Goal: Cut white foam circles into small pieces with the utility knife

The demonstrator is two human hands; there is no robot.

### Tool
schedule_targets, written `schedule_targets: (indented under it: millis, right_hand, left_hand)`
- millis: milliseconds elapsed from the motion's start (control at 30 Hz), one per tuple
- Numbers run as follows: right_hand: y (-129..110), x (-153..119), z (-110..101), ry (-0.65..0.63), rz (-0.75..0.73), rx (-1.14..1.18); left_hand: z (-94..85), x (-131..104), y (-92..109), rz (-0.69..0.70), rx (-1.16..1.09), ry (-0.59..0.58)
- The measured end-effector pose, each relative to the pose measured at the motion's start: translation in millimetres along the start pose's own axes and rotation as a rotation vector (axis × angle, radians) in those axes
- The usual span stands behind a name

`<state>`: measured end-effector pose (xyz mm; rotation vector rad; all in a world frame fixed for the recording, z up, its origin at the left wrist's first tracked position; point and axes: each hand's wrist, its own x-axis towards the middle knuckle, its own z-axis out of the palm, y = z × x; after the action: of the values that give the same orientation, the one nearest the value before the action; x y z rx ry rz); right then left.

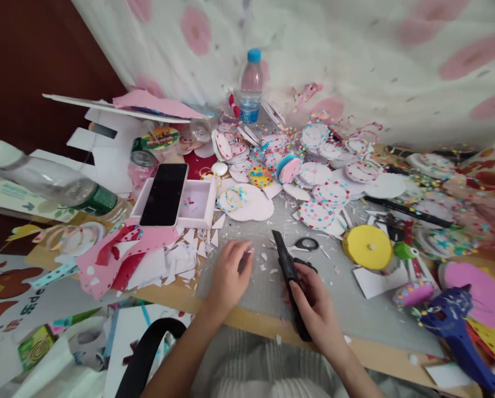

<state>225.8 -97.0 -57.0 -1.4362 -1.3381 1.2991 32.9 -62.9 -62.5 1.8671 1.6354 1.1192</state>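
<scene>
Your right hand (313, 301) was wrapped around a long black tool (289, 279), fingers clenched on its middle, tip aimed toward 11 o'clock over the grey mat (264, 287). What kind of tool it was could not be told; that grip looked suited to steadying it. Your left hand (227, 276) lay just at 9 o'clock of it, fingers curled and pinching a tiny paper scrap (250, 251), palm low on the mat.

At 12 o'clock of the tool lay black scissors (307, 243), within easy reach. A yellow foam disc (367, 247) sat at 2 o'clock. At 10 o'clock a dark phone (164, 194) rested face up across a white box (201, 204), apparently to stay clear of the paper shreds (176, 262). Decorated paper circles (317, 213) spread beyond. A water bottle (250, 85) stood far at 12 o'clock, label unreadable. Blue letters at far 8 o'clock were too partial to read.
</scene>
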Motion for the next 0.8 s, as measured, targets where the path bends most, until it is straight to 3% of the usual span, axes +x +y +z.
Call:
schedule_targets:
  millis: [200,433,800]
  right_hand:
    - [-2,-5,-2,-0.014,0.004,-0.178]
    - [-16,-2,-7,-0.161,-0.092,-0.466]
    - [-15,4,-5,-0.177,-0.057,-0.456]
  left_hand:
    - [-0.1,5,3,0.032,0.131,0.001]
    - [-0.8,5,3,0.021,0.121,-0.034]
    - [2.0,4,3,-0.006,0.159,-0.063]
